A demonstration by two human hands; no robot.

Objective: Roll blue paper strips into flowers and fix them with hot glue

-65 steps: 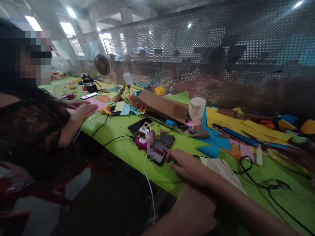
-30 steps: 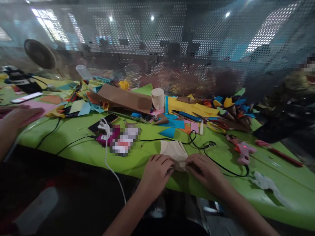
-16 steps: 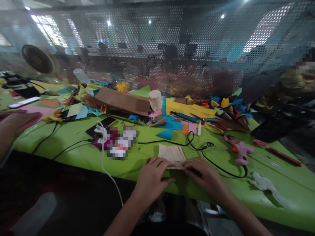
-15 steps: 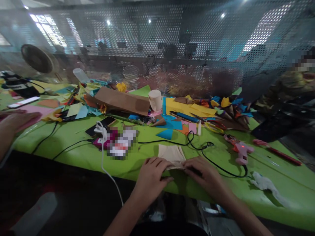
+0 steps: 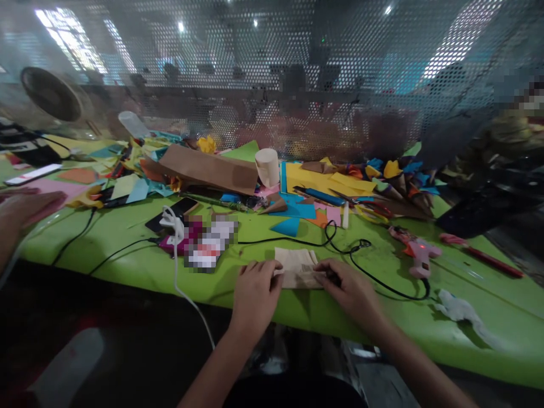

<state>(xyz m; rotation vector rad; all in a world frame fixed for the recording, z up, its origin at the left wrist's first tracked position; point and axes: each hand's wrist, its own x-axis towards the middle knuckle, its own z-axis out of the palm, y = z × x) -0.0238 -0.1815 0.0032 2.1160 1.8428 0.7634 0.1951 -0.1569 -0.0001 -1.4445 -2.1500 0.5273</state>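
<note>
A small piece of folded beige crepe paper lies at the near edge of the green-covered table. My left hand pinches its left side between thumb and fingers. At its right side, my right hand has thumb and fingertips closed on the paper. Fold lines run across the sheet near my right fingers. Beyond the paper lie a black cable and a blue paper scrap.
A pink glue gun and a crumpled white tissue lie to the right. Phones, a white cable and a purple power bank are left. Paper scraps, a cutter and a beige roll lie behind. Another person's hand is far left.
My left hand has shifted left and up to the paper's left side. More of the sheet now shows between my hands, lying flatter. My right hand has risen slightly.
</note>
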